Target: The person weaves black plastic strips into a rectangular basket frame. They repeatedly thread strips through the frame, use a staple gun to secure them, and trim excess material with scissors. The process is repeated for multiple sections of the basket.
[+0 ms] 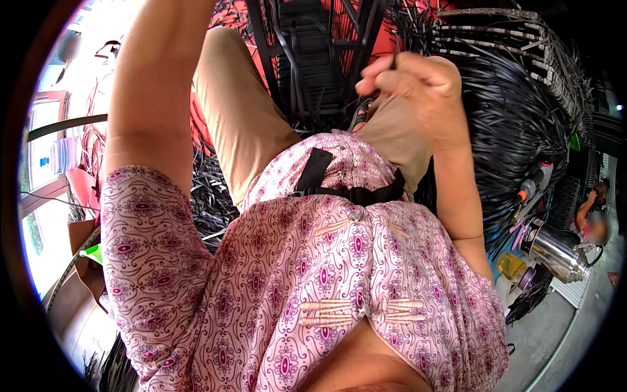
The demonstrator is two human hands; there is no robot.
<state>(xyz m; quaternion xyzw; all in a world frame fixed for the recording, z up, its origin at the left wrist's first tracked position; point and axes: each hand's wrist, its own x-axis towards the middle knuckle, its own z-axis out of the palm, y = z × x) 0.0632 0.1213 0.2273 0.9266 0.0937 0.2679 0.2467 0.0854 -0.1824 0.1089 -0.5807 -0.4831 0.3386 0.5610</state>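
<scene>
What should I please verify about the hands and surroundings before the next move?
1. Left hand visible: not ok; the left forearm runs out past the upper edge.
2. Right hand visible: ok; its fingers are curled in.
3. Strip secure in the right hand: cannot tell; a dark bit shows at the fingers, but blurred.
4. Black frame in front: ok; it stands ahead, between the legs in this view.
5. Black strips nearby: ok; a large bundle lies on the right.
6. Metal flask apart from the right hand: ok.

Black frame [316, 72], close-set dark strips [310, 39] filling its middle; sits ahead, between the legs [243, 111]. Standing or lying: can't tell.
</scene>
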